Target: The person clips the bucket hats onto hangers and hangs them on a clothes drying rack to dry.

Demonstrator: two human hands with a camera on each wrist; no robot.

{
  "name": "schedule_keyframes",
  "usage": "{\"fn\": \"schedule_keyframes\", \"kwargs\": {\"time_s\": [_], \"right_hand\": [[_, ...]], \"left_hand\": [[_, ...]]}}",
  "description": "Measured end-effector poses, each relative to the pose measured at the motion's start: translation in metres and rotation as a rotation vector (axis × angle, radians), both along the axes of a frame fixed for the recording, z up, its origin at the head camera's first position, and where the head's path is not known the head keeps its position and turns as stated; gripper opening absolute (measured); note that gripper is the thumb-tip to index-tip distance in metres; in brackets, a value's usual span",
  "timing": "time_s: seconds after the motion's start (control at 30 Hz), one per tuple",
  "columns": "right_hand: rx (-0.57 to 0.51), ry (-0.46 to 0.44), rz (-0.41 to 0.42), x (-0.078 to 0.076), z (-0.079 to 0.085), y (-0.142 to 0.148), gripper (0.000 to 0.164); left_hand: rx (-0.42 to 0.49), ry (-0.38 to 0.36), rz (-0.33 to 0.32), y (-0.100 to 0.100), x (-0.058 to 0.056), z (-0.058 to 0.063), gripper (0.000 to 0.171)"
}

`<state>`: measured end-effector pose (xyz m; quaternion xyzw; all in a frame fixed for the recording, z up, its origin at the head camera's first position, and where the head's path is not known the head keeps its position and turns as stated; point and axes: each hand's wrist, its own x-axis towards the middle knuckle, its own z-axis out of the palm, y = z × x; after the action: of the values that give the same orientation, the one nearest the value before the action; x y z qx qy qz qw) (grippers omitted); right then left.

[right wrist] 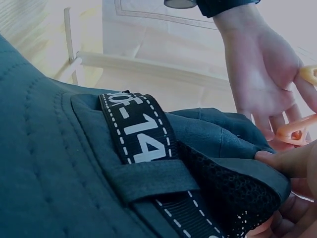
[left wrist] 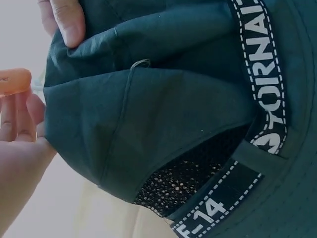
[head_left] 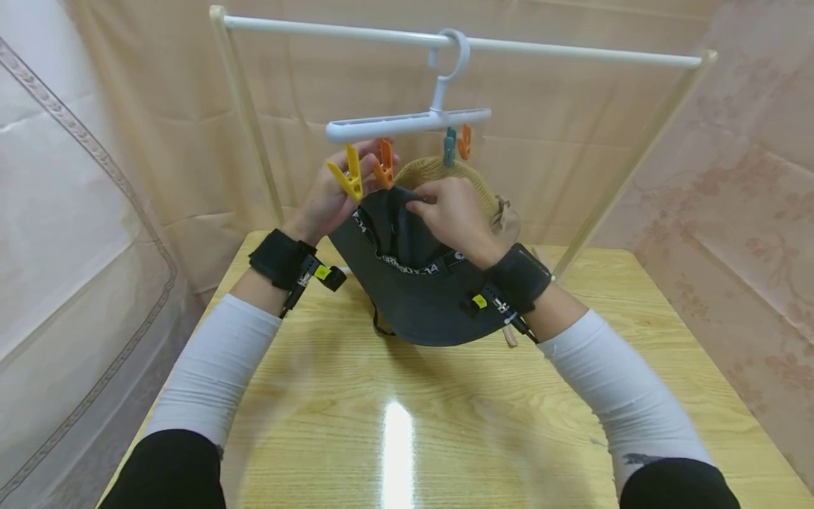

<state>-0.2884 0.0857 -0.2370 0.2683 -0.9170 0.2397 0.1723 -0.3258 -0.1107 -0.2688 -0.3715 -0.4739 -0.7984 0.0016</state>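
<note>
A dark bucket hat (head_left: 432, 304) with a lettered band (left wrist: 267, 74) hangs brim toward me below the white hanger (head_left: 407, 124). My right hand (head_left: 454, 212) pinches the edge of its crown between thumb and fingers; the right wrist view shows the thumb (right wrist: 282, 161) on the cloth. My left hand (head_left: 331, 191) holds an orange clothespin (head_left: 384, 164) beside that edge, its fingers partly hidden behind the pin. A yellow clothespin (head_left: 348, 173) dangles in front of the left hand. Behind, a tan knitted hat (head_left: 432, 168) hangs by a blue clothespin (head_left: 449, 147).
The hanger hooks over a white rail (head_left: 337, 30) on pale posts (head_left: 244, 113). Another orange clothespin (head_left: 465, 141) hangs at the hanger's right end. Beneath is a wooden table (head_left: 331, 396). Cloth curtains (head_left: 159, 85) stand behind and at the sides.
</note>
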Motion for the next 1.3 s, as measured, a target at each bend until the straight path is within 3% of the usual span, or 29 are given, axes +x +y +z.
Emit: {"fn": "schedule_keyframes", "kwargs": {"time_s": [0.1, 0.37, 0.5, 0.6, 0.73, 0.93, 1.3], "right_hand": [[0.011, 0.006, -0.002, 0.000, 0.000, -0.001, 0.015], [0.039, -0.010, 0.015, 0.000, -0.002, -0.008, 0.016], [0.031, -0.039, 0.029, 0.000, -0.004, -0.010, 0.016], [0.021, -0.012, 0.040, 0.000, -0.004, -0.011, 0.015], [0.007, 0.022, 0.045, 0.002, -0.002, -0.012, 0.014], [-0.012, 0.039, 0.049, 0.005, 0.002, -0.014, 0.014], [-0.018, 0.001, 0.017, 0.006, 0.008, -0.015, 0.015]], "left_hand": [[-0.012, -0.009, 0.024, 0.001, 0.001, 0.002, 0.072], [-0.041, -0.032, 0.177, 0.008, 0.008, 0.006, 0.042], [-0.029, -0.009, 0.220, 0.010, 0.010, 0.006, 0.030], [-0.019, 0.023, 0.250, 0.011, 0.010, 0.005, 0.024], [-0.004, 0.054, 0.260, 0.010, 0.009, 0.003, 0.023], [0.036, 0.087, 0.218, 0.008, 0.005, 0.002, 0.028], [-0.023, 0.031, 0.264, 0.001, 0.009, -0.001, 0.050]]}}
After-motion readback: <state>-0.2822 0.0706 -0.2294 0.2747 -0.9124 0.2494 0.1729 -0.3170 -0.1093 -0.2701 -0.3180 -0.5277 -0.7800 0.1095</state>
